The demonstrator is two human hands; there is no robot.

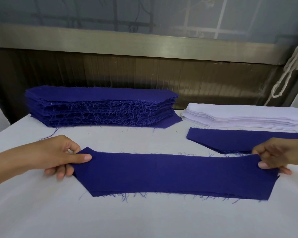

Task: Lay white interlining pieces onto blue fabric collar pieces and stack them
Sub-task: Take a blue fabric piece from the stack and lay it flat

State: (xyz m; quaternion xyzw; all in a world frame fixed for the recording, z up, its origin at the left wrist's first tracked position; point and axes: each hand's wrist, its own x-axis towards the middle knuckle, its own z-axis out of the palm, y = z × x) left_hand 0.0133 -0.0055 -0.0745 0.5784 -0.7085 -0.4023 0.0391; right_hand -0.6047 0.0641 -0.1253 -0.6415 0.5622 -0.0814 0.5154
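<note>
A long blue collar piece [172, 174] is stretched flat across the white table in front of me. My left hand [58, 157] pinches its left end, thumb on top and fingers underneath. At the other end my right hand [275, 157] pinches the fabric the same way. A tall stack of blue collar pieces [100, 107] with frayed threads stands at the back left. The stack of white interlining pieces [246, 117] sits at the back right. Just in front of the white stack lies a thin pile of blue pieces [230, 139], partly hidden by my right hand.
The white table [127, 219] runs wide toward me. Behind the stacks rises a dark ribbed panel with a metal rail [144, 43] on top. A white cord [292, 66] hangs at the far right.
</note>
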